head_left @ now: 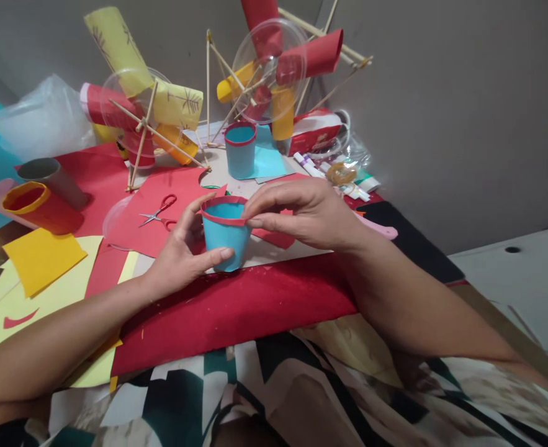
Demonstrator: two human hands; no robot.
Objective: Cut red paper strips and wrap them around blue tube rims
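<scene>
A small blue paper cup [227, 239] with a red paper strip [221, 220] round its rim stands upright near the table's front. My left hand [185, 248] is wrapped about its left side, the thumb across the front and the fingers behind the rim. At the right of the rim, my right hand [296, 211] pinches the red strip between thumb and fingertips. Behind it stands a second blue cup [240, 155] with a red rim. Red-handled scissors [159, 214] lie partly spread on red paper [129, 230], left of my left hand.
Two wheel-like models of sticks, clear plastic discs and paper tubes stand behind: one on the left [141, 112], one on the right [271, 68]. An orange tube [43, 208] and a grey tube [54, 180] are at left. Markers [311, 166] lie at right.
</scene>
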